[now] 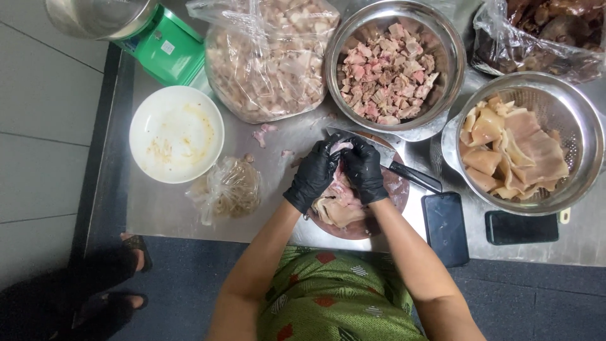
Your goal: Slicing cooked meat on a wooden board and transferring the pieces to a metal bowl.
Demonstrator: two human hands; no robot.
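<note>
Gripping a pale, floppy piece of raw meat (341, 202) over the round dark-red chopping board (399, 189) on the steel tabletop (164, 208), left black-gloved hand (314, 175) and right black-gloved hand (365, 169) both hold a closed grip on it. Step in hand looks like spreading the piece; cutting would call for the black-handled cleaver (404, 172) lying just behind.

A big clear bag (268, 60) of pale meat cubes stands at the table's far edge, just left of the steel bowl. A second clear bag (543, 35) of dark pieces fills the far right corner. A small clear bag (230, 188) lies beside the white bowl. The green scale (165, 49) bears a small white label (168, 47). Two dark-screened phones (445, 227) (521, 227) lie at the near right edge.
</note>
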